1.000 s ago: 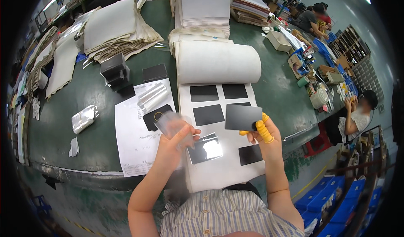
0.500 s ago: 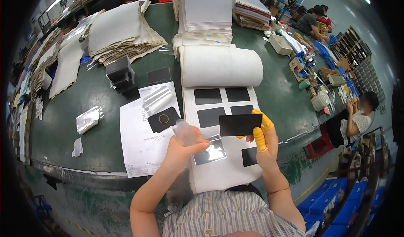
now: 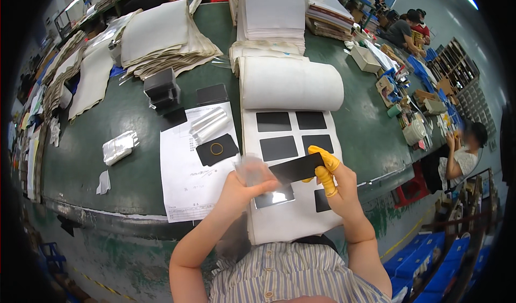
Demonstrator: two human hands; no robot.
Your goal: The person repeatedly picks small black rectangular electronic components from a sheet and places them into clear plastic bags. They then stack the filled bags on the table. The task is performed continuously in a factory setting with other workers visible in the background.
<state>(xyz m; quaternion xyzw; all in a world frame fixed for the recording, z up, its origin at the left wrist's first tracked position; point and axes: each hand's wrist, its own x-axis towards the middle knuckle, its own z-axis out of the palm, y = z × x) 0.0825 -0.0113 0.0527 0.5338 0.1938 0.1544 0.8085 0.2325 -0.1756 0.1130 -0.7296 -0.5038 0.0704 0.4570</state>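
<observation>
My right hand [image 3: 342, 187], with ribbed yellow finger cots on thumb and finger, pinches one end of a black card [image 3: 299, 168]. The card slants down toward my left hand [image 3: 244, 189], which is closed on a clear plastic sleeve [image 3: 248, 168]. The card's left end meets the sleeve near my left fingers; whether it is inside cannot be made out. Below both hands, a white sheet [image 3: 282, 225] carries black cards [image 3: 273, 122] in two columns. One shiny card [image 3: 276, 197] on it, beside my left hand, lies under clear film.
A printed paper [image 3: 185, 193] at left bears a black card stack with a yellow rubber band [image 3: 207, 160] and clear sleeves [image 3: 208, 125]. Behind stand a dark block of cards [image 3: 161, 85] and large paper stacks [image 3: 156, 34]. A curled white sheet [image 3: 293, 85] lies ahead; co-workers sit at right.
The black card has tilted and moved left and down to the sleeve in my left hand. The whole view has shifted slightly, so the table appears further right.
</observation>
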